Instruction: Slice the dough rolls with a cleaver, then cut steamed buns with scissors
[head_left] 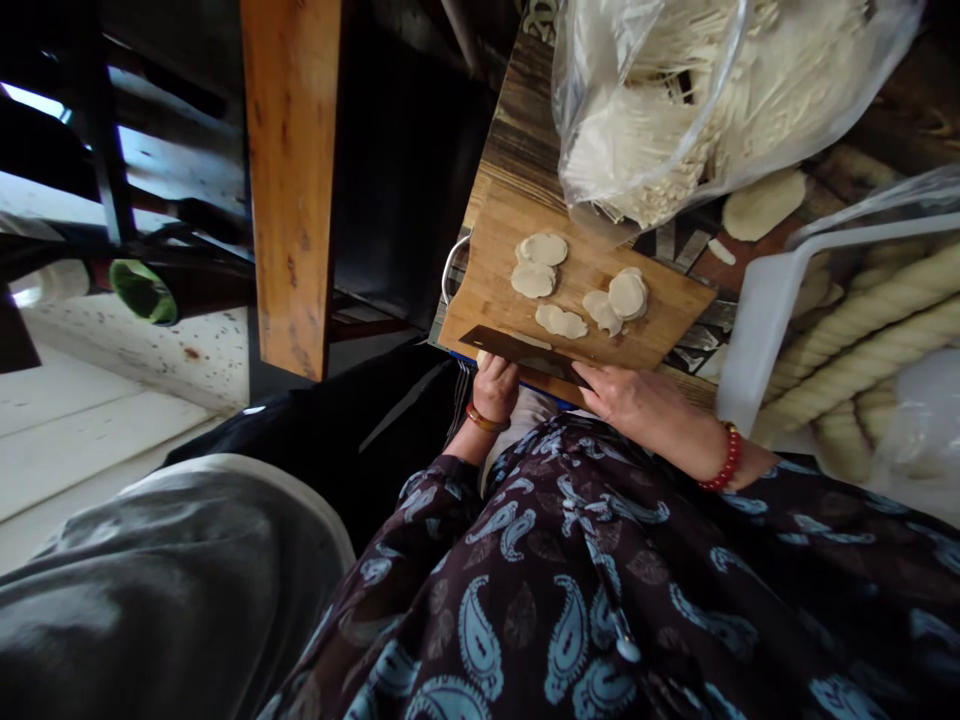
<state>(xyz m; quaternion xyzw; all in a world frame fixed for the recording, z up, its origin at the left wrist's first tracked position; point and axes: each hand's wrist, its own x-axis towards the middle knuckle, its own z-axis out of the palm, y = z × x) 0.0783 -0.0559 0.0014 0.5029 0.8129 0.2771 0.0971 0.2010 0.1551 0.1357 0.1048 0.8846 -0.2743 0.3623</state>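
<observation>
My right hand (622,400) is wrapped round the handle end of a wide dark kitchen knife (536,357). The blade lies along the near edge of a wooden cutting board (480,270), its tip towards the left. Close against the blade, my left hand (497,385) is closed with its fingers bent; a bit of something pale shows at the fingertips, too little to name. Thin, pale, round slices lie on the board in small overlapping groups: one group (538,265) at the far left, another (616,300) at the right, and a short row (561,321) between them.
Behind the board, a clear plastic bag (667,150) holds many thin pale strips. On the right stands a white plastic bin (757,310) with long, pale, ridged pieces (862,320). A larger pale slice (763,205) lies beyond the board. An upright wooden plank (292,180) is to the left.
</observation>
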